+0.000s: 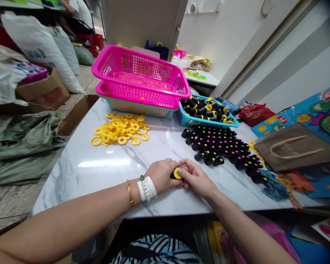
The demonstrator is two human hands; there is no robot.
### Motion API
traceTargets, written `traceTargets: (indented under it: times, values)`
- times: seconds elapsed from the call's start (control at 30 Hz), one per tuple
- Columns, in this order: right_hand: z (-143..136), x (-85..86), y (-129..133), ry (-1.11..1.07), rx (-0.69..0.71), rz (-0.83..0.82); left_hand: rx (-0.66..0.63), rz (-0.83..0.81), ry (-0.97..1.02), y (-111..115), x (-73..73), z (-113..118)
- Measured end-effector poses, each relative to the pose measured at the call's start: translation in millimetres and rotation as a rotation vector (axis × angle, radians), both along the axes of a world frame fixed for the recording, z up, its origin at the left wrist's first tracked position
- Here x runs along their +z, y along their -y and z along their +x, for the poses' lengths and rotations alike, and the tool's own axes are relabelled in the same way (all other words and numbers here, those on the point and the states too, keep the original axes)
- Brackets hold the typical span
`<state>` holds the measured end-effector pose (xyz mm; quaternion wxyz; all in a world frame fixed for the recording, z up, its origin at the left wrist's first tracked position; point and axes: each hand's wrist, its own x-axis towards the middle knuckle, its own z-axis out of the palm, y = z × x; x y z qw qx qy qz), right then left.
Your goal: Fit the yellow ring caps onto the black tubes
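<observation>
A marble-patterned white table [159, 146] holds stacked pink baskets [137, 86]. At right stand many black pieces [222, 146] with pink or yellow dots, seemingly waiting. Behind them, a blue basket [209, 122] holds black pieces with yellow parts attached, apparently finished. At left lies a heap of loose yellow rings [122, 132], seemingly unused. Front and centre, the left hand [162, 175] grips and the right hand [196, 179] pinches one yellow-topped piece [177, 173], apparently in progress.

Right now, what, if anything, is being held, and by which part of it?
A black piece with a yellow top: the left hand grips its black body, mostly hidden; the right hand touches the top.
</observation>
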<state>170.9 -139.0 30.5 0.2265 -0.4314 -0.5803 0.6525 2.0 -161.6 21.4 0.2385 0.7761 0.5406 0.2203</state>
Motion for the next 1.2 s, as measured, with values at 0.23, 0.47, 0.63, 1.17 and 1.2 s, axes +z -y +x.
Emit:
traceTargets:
  times: [0.23,0.47,0.63,1.17,1.2]
  values:
    - [-5.4,8.0,-3.9,0.13,0.046,-0.085,0.03,0.013,-0.044,0.3,-2.9,3.7]
    - [5.6,6.3,-6.4,0.068,0.159,-0.126,-0.018,-0.026,-0.088,1.8,2.9,2.1]
    - [1.6,7.8,10.3,0.216,0.095,0.221,-0.001,-0.055,-0.088,2.1,4.1,-2.6]
    - [13.9,113.5,-142.1,0.587,-0.415,1.036,0.475,0.139,-0.467,-50.3,25.4,-87.1]
    - [15.3,113.4,-143.0,0.582,-0.439,1.062,0.475,0.122,-0.479,-53.3,24.9,-90.7]
